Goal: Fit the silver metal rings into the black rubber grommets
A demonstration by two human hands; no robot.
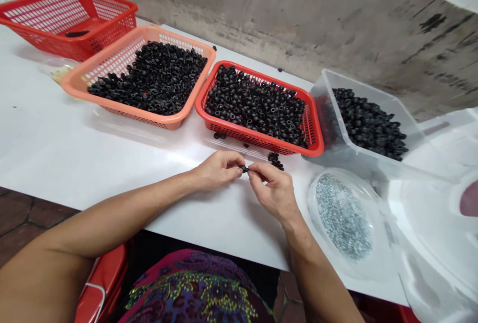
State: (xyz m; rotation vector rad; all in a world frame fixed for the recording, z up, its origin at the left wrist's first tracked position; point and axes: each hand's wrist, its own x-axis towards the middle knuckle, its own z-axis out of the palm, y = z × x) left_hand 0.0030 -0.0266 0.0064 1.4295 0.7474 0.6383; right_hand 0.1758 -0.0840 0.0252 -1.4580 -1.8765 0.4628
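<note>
Between the fingertips of both hands is a small black part (244,169), low over the white table. My left hand (220,169) pinches it from the left, thumb and index finger together. From the right, my right hand (272,186) pinches its other end. Fingers cover most of the part, so its exact kind does not show. Just beyond my right hand lies a little cluster of black parts (275,160). A red basket (257,145) of round black ring-like pieces stands right behind my hands.
An orange basket (140,118) of smaller black pieces stands left, with a red basket (80,47) behind it. To the right are a clear bin (373,156) of black parts, a round tray of small silvery pieces (343,218) and a white plastic container (429,223). A wall (284,19) bounds the back.
</note>
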